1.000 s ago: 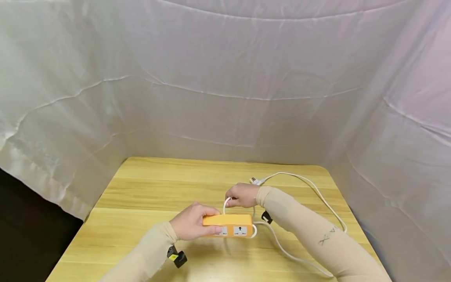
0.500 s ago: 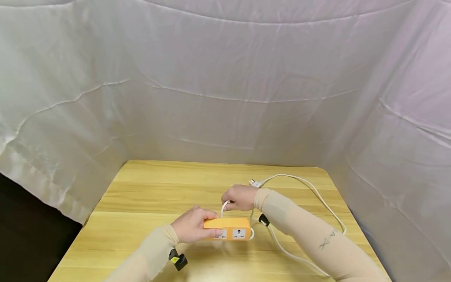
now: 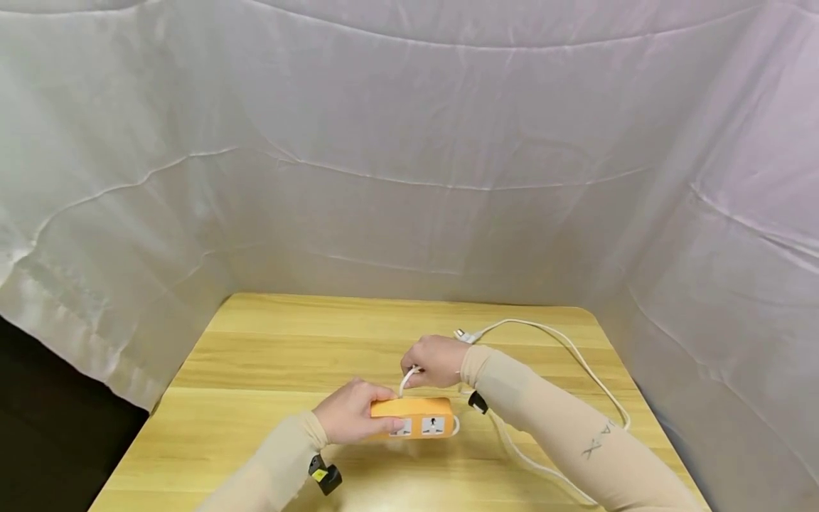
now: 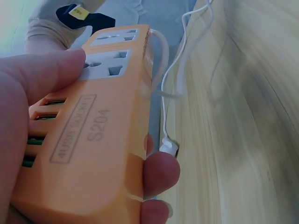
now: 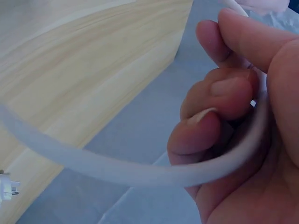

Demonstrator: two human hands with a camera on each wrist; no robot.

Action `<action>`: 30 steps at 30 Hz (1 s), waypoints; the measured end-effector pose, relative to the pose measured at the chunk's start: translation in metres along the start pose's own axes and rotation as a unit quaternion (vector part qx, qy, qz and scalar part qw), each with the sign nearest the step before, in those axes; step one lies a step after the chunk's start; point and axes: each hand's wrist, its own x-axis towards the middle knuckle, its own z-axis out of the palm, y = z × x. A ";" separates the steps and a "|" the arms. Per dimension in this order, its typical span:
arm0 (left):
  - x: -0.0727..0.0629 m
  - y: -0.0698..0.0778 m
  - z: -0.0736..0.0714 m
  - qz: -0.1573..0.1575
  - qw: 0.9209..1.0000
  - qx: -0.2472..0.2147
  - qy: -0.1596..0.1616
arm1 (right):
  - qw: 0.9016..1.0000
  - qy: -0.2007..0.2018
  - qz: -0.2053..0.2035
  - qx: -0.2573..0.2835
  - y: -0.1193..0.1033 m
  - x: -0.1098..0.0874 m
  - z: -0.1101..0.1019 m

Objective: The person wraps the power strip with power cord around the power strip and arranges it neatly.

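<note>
My left hand [image 3: 353,412] grips the left part of an orange power strip [image 3: 419,407], held over the table with its white sockets facing me. In the left wrist view, the thumb lies across a socket of the power strip [image 4: 112,121], beside several USB ports, with fingertips curled under the far edge. Just behind the strip, my right hand [image 3: 435,361] holds its white cord [image 3: 406,382]. The right wrist view has the cord [image 5: 126,173] running through the curled fingers. A loop of cord also shows at the strip's right end.
The cord's plug [image 3: 463,336] lies on the wooden table [image 3: 288,341] behind the right hand. More cord curves along the table's right side and passes under the right forearm. Grey cloth [image 3: 409,227] hangs around the table's back and sides.
Both hands have shifted slightly left with the strip and cord, keeping their grips. The cord right of the strip has shifted; less of it shows by the right wrist. The head view has tilted slightly.
</note>
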 end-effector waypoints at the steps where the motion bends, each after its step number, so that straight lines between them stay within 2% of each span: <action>1: 0.000 -0.001 0.000 -0.002 1.000 0.000 0.000 | 1.000 0.005 -0.002 -0.002 0.000 0.000 0.000; 10: -0.003 -0.005 0.002 -0.007 1.000 -0.002 0.010 | 1.000 0.010 0.010 0.011 -0.001 0.000 -0.002; 18: -0.003 -0.009 0.000 -0.020 0.999 0.017 0.028 | 0.999 0.039 0.010 0.018 -0.005 -0.001 -0.010; 30: -0.002 -0.016 0.000 -0.071 0.997 0.013 0.029 | 0.997 0.063 -0.006 0.052 -0.009 -0.003 -0.012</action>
